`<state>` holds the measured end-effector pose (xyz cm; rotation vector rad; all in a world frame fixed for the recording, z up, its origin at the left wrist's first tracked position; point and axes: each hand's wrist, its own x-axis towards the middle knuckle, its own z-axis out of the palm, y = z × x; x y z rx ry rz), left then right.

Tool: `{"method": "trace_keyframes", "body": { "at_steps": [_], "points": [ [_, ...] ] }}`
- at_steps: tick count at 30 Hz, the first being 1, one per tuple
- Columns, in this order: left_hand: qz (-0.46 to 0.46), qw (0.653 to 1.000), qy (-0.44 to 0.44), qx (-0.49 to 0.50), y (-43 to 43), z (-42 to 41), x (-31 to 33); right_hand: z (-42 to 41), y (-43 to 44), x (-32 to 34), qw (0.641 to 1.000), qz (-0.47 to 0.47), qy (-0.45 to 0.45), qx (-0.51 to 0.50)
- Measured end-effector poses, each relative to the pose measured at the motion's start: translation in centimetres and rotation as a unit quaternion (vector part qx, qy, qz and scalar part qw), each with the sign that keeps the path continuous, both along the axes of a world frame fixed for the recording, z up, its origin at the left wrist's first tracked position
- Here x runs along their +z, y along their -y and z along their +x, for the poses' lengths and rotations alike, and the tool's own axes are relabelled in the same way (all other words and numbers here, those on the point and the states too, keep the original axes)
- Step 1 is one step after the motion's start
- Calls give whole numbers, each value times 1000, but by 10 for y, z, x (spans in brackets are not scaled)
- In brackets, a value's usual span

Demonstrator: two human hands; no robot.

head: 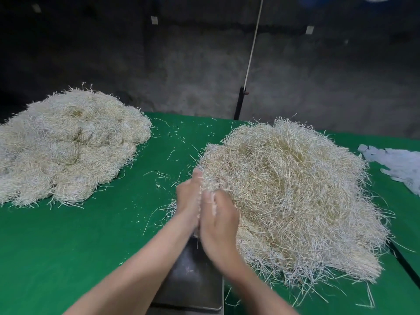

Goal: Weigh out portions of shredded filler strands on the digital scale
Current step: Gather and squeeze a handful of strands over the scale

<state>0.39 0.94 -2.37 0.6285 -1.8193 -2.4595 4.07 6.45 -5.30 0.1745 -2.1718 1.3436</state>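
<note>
A big loose heap of pale shredded filler strands [293, 196] lies on the right of the green table [68, 246]. My left hand [188, 198] and my right hand [218, 221] are side by side at the heap's left edge, fingers dug into a clump of strands [212, 185] between them. Below my wrists sits the digital scale [193, 278], its dark metal platform bare but for a few stray strands; its display is hidden. On the left of the table lies a second heap of bundled strand portions [68, 146].
Loose strands litter the green cloth [172, 142] between the two heaps. White plastic bags [397, 164] lie at the right edge. A black post with a white cord [239, 103] stands behind the table against a dark concrete wall.
</note>
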Motion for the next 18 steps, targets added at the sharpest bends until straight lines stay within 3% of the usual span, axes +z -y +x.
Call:
{"method": "trace_keyframes", "body": {
  "at_steps": [4, 8, 10, 12, 14, 16, 18],
  "points": [
    [-7, 998, 23, -63, -15, 18, -12, -25, -34, 14, 992, -70, 102, -10],
    [9, 999, -10, -36, -3, 4, -10, 5, -2, -9, 998, 50, 20, -34],
    [-36, 998, 13, -44, -2, 8, -17, -1, -5, -16, 997, 62, 50, -23],
    [-57, 993, 45, -96, -4, 16, -27, -12, -24, -15, 989, 26, 143, 8],
    [-58, 994, 48, -85, -2, 18, -27, -16, -40, -16, 980, -72, 178, 46],
    [-127, 991, 8, -49, 5, 12, -23, -13, -43, -11, 973, -167, 140, 72],
    [-192, 980, -13, -55, 4, 7, -23, -13, -43, -7, 988, -67, 83, 112]
  ]
}}
